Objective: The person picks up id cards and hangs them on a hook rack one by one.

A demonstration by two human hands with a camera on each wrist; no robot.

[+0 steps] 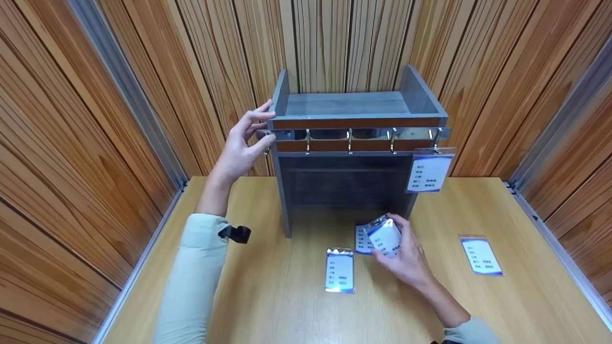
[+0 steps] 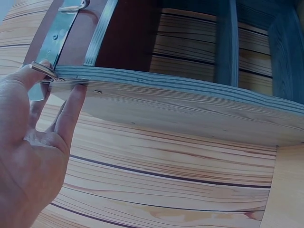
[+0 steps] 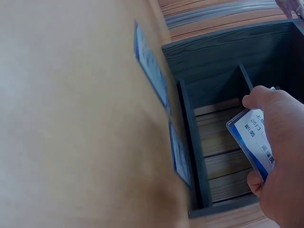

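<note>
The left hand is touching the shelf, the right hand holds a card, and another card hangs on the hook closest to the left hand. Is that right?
Not quite: the hanging card is on the hook farthest from the left hand, as the head view shows. The rest is right.

- Up on the head: faces forward and down over the shelf (image 1: pixel 344 188).
- Left wrist: close, sideways at its flank.
- Right wrist: near, tilted, sharing cards (image 3: pixel 151 64) with head's view.
</note>
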